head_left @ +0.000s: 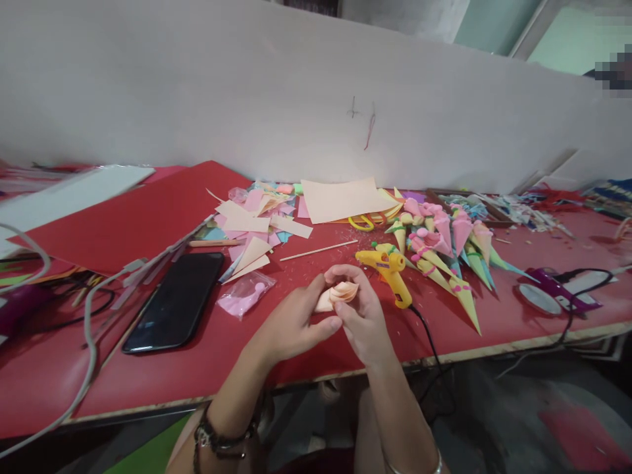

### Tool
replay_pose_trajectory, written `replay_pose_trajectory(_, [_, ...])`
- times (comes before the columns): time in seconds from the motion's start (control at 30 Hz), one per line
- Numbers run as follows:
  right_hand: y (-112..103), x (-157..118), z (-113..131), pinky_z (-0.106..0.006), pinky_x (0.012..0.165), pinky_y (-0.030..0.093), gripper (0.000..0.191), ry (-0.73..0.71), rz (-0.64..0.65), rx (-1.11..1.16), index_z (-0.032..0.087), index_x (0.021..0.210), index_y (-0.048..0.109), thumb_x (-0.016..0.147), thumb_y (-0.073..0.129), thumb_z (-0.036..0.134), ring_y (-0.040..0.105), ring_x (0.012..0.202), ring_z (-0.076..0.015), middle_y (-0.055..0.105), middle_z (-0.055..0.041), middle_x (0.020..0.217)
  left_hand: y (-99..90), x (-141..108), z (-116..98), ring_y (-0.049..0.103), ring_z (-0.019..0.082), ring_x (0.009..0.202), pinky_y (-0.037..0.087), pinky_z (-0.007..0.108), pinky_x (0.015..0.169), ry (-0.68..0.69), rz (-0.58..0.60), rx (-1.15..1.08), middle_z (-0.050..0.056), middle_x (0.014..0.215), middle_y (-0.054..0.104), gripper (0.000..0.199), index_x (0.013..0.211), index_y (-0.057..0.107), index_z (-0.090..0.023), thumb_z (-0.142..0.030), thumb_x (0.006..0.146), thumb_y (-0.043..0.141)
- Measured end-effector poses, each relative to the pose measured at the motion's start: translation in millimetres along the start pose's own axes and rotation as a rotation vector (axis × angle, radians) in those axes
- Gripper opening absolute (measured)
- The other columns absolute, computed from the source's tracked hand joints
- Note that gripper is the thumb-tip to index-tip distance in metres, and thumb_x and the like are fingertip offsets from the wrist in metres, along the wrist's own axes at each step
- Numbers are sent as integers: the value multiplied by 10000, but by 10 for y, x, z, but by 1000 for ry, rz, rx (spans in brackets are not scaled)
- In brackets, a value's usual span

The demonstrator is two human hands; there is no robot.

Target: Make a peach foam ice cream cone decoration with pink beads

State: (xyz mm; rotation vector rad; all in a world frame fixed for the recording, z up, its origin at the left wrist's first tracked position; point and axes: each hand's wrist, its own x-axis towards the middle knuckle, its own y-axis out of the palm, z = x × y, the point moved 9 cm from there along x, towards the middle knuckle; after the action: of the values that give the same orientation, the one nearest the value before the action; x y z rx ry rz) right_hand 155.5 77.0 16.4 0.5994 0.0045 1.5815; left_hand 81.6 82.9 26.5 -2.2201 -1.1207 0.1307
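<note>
Both hands meet over the front of the red table around a small peach-coloured folded foam piece (342, 293) with curved layers. My left hand (295, 320) holds its left side, the thumb stretched below it. My right hand (364, 317) pinches it from the right, with thumb in front and fingers curled behind. Just right of the hands lies a yellow glue gun (393, 271), its black cord running over the table edge. A thin stick (318, 250) lies behind the hands. Beyond the glue gun is a pile of pink and yellow foam cones (444, 237).
On the left are a black phone (175, 301), a white cable (89, 322) and a red sheet (143, 217). A small plastic bag (245, 294) lies near my left hand. Foam scraps (244, 217), a peach sheet (340, 199) and yellow-handled scissors (361, 224) lie farther back.
</note>
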Motion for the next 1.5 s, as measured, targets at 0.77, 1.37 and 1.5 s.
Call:
replay_pose_trajectory(0.77, [-8, -7, 160, -273, 745, 449, 147, -74, 18, -79, 235, 867, 534, 735, 538, 170, 527, 836, -136, 542, -14, 897, -22, -9, -74, 453, 134, 566, 299, 247, 530, 89, -85, 85, 10, 710, 534, 528, 921, 493, -151, -620, 782, 296])
replay_pose_trajectory(1.37, [15, -9, 201, -271, 742, 453, 186, -82, 52, -270, 225, 875, 537, 708, 609, 188, 531, 840, -142, 541, -15, 878, -108, -40, -66, 432, 142, 558, 268, 254, 517, 48, -137, 148, -1, 681, 475, 481, 863, 449, -172, -564, 831, 172])
replay_pose_trajectory(1.5, [21, -13, 202, -257, 702, 445, 177, -88, 45, -281, 218, 844, 531, 699, 573, 127, 529, 792, -130, 541, -4, 844, -126, -51, -81, 459, 148, 577, 273, 258, 526, 57, -152, 154, 6, 696, 502, 492, 872, 450, -171, -558, 841, 148])
